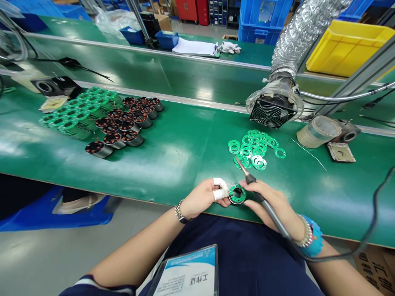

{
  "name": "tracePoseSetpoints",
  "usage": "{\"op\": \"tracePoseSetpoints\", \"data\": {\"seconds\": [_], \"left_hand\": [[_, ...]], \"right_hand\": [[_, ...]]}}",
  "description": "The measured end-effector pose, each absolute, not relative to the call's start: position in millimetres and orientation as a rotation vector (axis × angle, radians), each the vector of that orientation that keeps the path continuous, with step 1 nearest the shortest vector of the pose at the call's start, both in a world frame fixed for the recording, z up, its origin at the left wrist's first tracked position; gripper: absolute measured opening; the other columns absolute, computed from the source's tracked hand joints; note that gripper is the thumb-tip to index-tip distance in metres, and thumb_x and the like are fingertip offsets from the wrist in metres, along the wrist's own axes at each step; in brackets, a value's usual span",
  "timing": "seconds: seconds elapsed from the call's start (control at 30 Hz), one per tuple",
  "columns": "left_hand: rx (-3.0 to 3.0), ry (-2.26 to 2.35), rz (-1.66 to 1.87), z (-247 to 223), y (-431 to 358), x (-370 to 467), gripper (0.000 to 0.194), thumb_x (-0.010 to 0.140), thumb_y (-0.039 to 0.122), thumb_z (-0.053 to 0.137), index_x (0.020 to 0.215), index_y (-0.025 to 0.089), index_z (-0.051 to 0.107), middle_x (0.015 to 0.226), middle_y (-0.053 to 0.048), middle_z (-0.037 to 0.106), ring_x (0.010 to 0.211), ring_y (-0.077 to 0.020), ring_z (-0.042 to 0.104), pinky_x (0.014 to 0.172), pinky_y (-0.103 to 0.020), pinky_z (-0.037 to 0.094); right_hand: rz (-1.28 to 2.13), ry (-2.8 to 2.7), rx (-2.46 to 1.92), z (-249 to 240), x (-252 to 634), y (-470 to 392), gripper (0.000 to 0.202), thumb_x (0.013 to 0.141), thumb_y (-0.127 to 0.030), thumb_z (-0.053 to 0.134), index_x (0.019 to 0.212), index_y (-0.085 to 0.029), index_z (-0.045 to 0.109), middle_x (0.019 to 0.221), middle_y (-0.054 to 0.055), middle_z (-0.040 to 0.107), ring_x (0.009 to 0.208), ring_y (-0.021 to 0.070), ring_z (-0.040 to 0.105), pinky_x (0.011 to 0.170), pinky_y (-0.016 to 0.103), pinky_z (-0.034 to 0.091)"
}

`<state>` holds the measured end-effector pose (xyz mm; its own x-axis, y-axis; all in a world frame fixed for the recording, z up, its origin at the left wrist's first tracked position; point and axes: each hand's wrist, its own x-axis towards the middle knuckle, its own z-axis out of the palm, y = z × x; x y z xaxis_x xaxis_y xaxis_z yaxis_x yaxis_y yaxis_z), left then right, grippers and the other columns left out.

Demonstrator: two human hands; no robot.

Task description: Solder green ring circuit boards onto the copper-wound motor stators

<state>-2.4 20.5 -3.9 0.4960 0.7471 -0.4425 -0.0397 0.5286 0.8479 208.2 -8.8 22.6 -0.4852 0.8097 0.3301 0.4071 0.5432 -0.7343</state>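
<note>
Green-ringed part [237, 200] faces up, left hand [203, 197] pinching; right hand [279, 203] holds soldering iron [269, 209] diagonally, tip away-left

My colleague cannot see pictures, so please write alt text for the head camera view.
The left hand, partly wrapped in white, holds a round part topped by a green ring, while the right hand grips a soldering iron beside it. More green rings lie ahead on the green bench; copper-wound parts stand leftward.
</note>
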Motion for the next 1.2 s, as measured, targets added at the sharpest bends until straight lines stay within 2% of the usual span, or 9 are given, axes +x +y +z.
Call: {"op": "tracePoseSetpoints", "data": {"seconds": [0.07, 0.13, 0.2, 0.27, 0.33, 0.57, 0.8, 0.97, 1.2], "left_hand": [[0.897, 0.93, 0.565, -4.1, 21.0, -2.3, 0.027, 0.069, 0.034, 0.07, 0.068, 0.012, 0.054, 0.062, -0.004, 0.065, 0.059, -0.0128, 0.062, 0.063, -0.027, 0.051], [0.892, 0.929, 0.584, -3.4, 21.1, -3.3, 0.026, 0.069, 0.033, 0.07, 0.07, 0.012, 0.055, 0.062, -0.004, 0.064, 0.059, -0.0126, 0.062, 0.063, -0.026, 0.05], [0.848, 0.925, 0.644, -1.7, 19.6, -5.5, 0.026, 0.07, 0.031, 0.07, 0.081, 0.012, 0.056, 0.067, -0.003, 0.064, 0.062, -0.0126, 0.063, 0.065, -0.026, 0.051], [0.76, 0.928, 0.715, 0.2, 16.1, -8.2, 0.034, 0.07, 0.028, 0.071, 0.097, 0.015, 0.054, 0.078, -0.003, 0.065, 0.069, -0.0132, 0.064, 0.07, -0.028, 0.052], [0.666, 0.942, 0.742, 1.2, 11.0, -9.6, 0.04, 0.069, 0.025, 0.072, 0.103, 0.016, 0.053, 0.086, -0.004, 0.065, 0.075, -0.0142, 0.065, 0.074, -0.029, 0.052], [0.67, 0.961, 0.824, -6.1, 1.7, 0.1, 0.023, 0.068, 0.03, 0.072, 0.078, 0.012, 0.062, 0.072, -0.003, 0.064, 0.068, -0.0118, 0.06, 0.07, -0.025, 0.049], [0.862, 0.946, 0.785, -1.8, 7.4, 4.5, 0.019, 0.068, 0.028, 0.069, 0.068, 0.013, 0.058, 0.066, 0.002, 0.055, 0.058, -0.0081, 0.052, 0.062, -0.023, 0.045], [0.907, 0.939, 0.79, 3.1, 9.3, 5.2, 0.02, 0.066, 0.028, 0.068, 0.064, 0.013, 0.054, 0.066, 0.002, 0.051, 0.059, -0.0087, 0.048, 0.06, -0.023, 0.046], [1.061, 0.964, 0.8, 6.0, 6.7, 4.1, 0.019, 0.072, 0.031, 0.064, 0.069, 0.014, 0.056, 0.068, 0.002, 0.05, 0.06, -0.0092, 0.047, 0.061, -0.023, 0.042]], "right_hand": [[0.795, -2.179, -0.972, 14.9, 202.7, -5.1, 0.034, 0.086, -0.02, 0.056, 0.118, -0.019, 0.045, 0.115, 0.011, 0.057, 0.102, 0.0213, 0.057, 0.086, 0.034, 0.049], [0.766, -2.173, -0.999, 7.4, 197.5, -4.8, 0.034, 0.086, -0.02, 0.055, 0.118, -0.02, 0.044, 0.111, 0.011, 0.058, 0.099, 0.021, 0.058, 0.084, 0.034, 0.05], [0.674, -2.124, -1.06, 1.2, 192.9, -7.0, 0.032, 0.086, -0.02, 0.055, 0.116, -0.02, 0.045, 0.105, 0.01, 0.058, 0.094, 0.0214, 0.058, 0.081, 0.035, 0.05], [0.592, -2.072, -1.12, -3.3, 188.7, -9.6, 0.033, 0.085, -0.022, 0.058, 0.115, -0.02, 0.046, 0.098, 0.009, 0.057, 0.087, 0.0212, 0.057, 0.076, 0.034, 0.051], [0.555, -2.029, -1.151, -6.4, 185.1, -11.0, 0.033, 0.084, -0.021, 0.059, 0.114, -0.02, 0.046, 0.094, 0.008, 0.056, 0.083, 0.0204, 0.057, 0.073, 0.034, 0.05], [0.582, -1.976, -1.145, -9.7, 180.0, -8.1, 0.034, 0.083, -0.022, 0.06, 0.114, -0.02, 0.047, 0.101, 0.008, 0.057, 0.091, 0.0211, 0.057, 0.08, 0.034, 0.049], [0.579, -1.966, -1.139, 0.6, 180.7, -6.0, 0.035, 0.081, -0.022, 0.062, 0.113, -0.019, 0.048, 0.102, 0.009, 0.057, 0.093, 0.022, 0.056, 0.082, 0.036, 0.048], [0.535, -1.997, -0.989, 8.9, 173.3, 0.4, 0.022, 0.085, -0.009, 0.049, 0.103, -0.021, 0.053, 0.095, 0.007, 0.058, 0.093, 0.0208, 0.053, 0.08, 0.037, 0.048], [0.558, -1.994, -0.972, 11.7, 163.7, 3.3, 0.018, 0.084, -0.008, 0.046, 0.096, -0.019, 0.053, 0.085, 0.006, 0.055, 0.083, 0.02, 0.052, 0.072, 0.035, 0.047]]}}
